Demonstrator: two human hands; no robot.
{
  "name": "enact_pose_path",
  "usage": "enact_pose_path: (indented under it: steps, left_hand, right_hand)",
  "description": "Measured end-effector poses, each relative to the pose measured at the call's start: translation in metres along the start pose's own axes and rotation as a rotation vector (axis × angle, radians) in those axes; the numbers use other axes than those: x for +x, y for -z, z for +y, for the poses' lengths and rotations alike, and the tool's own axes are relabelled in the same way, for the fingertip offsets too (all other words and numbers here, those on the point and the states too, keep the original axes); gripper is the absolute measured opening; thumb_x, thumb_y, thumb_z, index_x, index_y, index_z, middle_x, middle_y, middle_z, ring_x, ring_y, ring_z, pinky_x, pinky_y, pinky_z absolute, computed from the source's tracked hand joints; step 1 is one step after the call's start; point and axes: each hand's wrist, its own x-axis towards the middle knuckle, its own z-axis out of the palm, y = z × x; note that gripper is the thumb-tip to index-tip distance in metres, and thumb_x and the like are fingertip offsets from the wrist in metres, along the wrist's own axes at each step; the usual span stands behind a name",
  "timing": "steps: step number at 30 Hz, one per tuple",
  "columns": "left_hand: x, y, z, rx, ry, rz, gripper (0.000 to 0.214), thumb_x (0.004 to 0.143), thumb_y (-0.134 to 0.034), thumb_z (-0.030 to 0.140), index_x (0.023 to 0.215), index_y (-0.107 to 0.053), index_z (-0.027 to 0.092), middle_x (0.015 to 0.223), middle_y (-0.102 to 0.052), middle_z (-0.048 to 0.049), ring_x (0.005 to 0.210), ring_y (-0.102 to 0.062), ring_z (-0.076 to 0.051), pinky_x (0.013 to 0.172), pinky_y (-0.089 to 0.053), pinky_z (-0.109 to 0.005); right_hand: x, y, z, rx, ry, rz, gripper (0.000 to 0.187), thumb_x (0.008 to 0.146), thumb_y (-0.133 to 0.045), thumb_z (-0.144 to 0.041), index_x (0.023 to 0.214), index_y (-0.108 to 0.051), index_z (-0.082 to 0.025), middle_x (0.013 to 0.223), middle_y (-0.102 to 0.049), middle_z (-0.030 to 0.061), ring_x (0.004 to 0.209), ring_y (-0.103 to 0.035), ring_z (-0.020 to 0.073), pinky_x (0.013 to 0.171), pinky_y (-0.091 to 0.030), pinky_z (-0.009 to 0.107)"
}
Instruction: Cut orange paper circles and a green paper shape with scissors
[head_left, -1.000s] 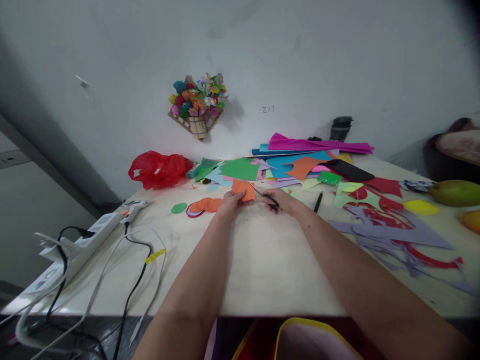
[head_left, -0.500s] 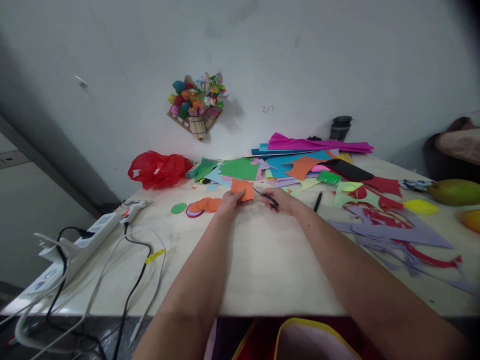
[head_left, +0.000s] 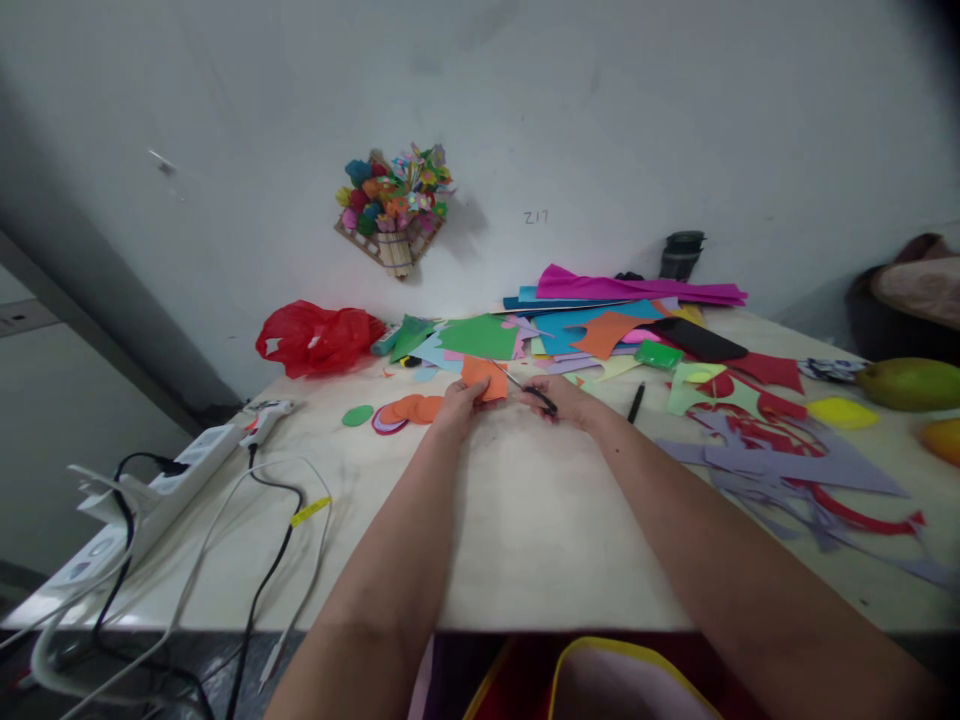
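Note:
Between thumb and fingers, my left hand (head_left: 465, 402) pinches a piece of orange paper (head_left: 491, 380) above the table. My right hand (head_left: 559, 398) is closed on a pair of scissors (head_left: 517, 380) with black handles, its blades pointing left at the paper's upper right edge. Left of my left hand lie several overlapping orange paper circles (head_left: 409, 408), with purple and red ones under their left end. A green paper circle (head_left: 358, 415) rests beside them. My fingers partly hide the scissors' handles.
Coloured paper sheets (head_left: 480, 338) are piled along the wall. A black pen (head_left: 637, 403), a dark phone (head_left: 697, 340) and purple scraps (head_left: 795, 470) lie to the right. At left are a red plastic bag (head_left: 319, 338), a power strip (head_left: 165, 490) and loose cables.
The scissors' handles look slightly more closed in my right hand. Both hands and the orange paper stay in nearly the same place.

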Motion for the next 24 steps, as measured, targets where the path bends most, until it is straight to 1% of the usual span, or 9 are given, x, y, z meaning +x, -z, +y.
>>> enact_pose_path:
  steps: [10, 15, 21, 24]
  left_hand:
    - [-0.0025, -0.0007, 0.0010, -0.005, -0.021, -0.006, 0.011, 0.085, -0.080, 0.016, 0.092, -0.075, 0.009, 0.084, -0.079, -0.0113, 0.068, -0.075, -0.020, 0.057, -0.061, -0.026]
    - [-0.0053, -0.0021, 0.0022, -0.004, -0.034, 0.005, 0.015, 0.085, -0.080, 0.019, 0.095, -0.077, 0.008, 0.087, -0.080, -0.0131, 0.073, -0.077, -0.022, 0.060, -0.062, -0.028]
    - [-0.0056, -0.0036, 0.0044, -0.011, -0.018, 0.006, 0.016, 0.087, -0.078, 0.018, 0.098, -0.076, 0.007, 0.085, -0.080, -0.0136, 0.069, -0.077, -0.021, 0.056, -0.061, -0.025]
    - [-0.0049, -0.0034, 0.0040, -0.013, -0.015, 0.006, 0.018, 0.086, -0.081, 0.021, 0.099, -0.076, 0.008, 0.086, -0.080, -0.0133, 0.069, -0.077, -0.022, 0.056, -0.060, -0.025]
  right_hand:
    - [0.0003, -0.0007, 0.0000, -0.022, 0.012, 0.011, 0.038, 0.073, -0.086, -0.043, 0.068, -0.058, -0.019, 0.046, -0.050, -0.0066, 0.038, -0.041, 0.0071, 0.038, -0.028, 0.021]
    - [-0.0019, -0.0009, -0.0016, -0.008, 0.018, 0.009, 0.041, 0.071, -0.088, -0.044, 0.066, -0.056, -0.019, 0.046, -0.049, -0.0065, 0.039, -0.041, 0.0069, 0.037, -0.028, 0.020]
    - [0.0005, -0.0011, 0.0009, -0.007, 0.014, 0.003, 0.041, 0.072, -0.089, -0.042, 0.065, -0.055, -0.019, 0.045, -0.049, -0.0069, 0.037, -0.040, 0.0063, 0.037, -0.028, 0.020]
    - [0.0018, -0.0013, 0.0024, -0.001, 0.011, -0.007, 0.040, 0.074, -0.088, -0.041, 0.066, -0.056, -0.019, 0.044, -0.049, -0.0068, 0.036, -0.040, 0.0065, 0.037, -0.029, 0.019]
